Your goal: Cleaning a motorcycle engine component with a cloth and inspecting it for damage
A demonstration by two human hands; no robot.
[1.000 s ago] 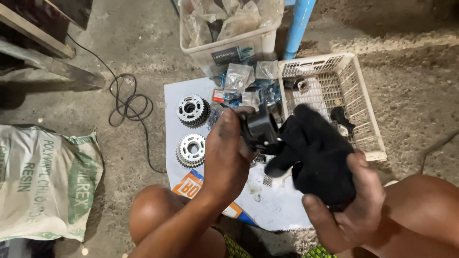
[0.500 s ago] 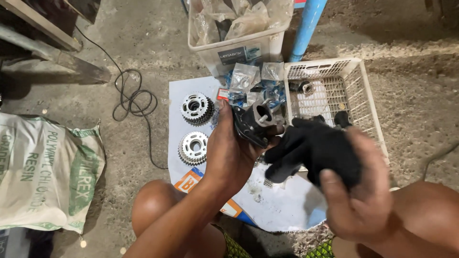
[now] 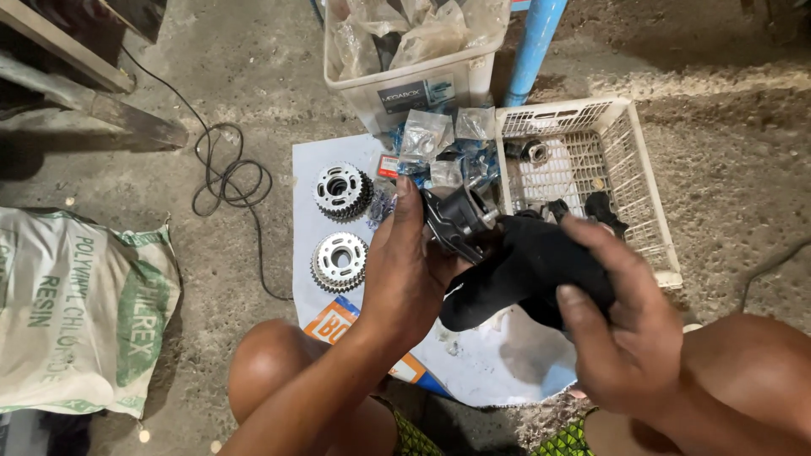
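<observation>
My left hand (image 3: 410, 274) grips the dark metal part (image 3: 460, 218), fingers wrapped under it, thumb up along its side. My right hand (image 3: 629, 325) clutches the black rag (image 3: 519, 274), pressed against the part. Both are held above the white sheet (image 3: 494, 363) on the ground. Two toothed gears (image 3: 341, 228) lie on the sheet to the left, small plastic bags (image 3: 427, 135) beyond, a white basket (image 3: 642, 198) just right. A printed sack (image 3: 80, 312) sits far left.
</observation>
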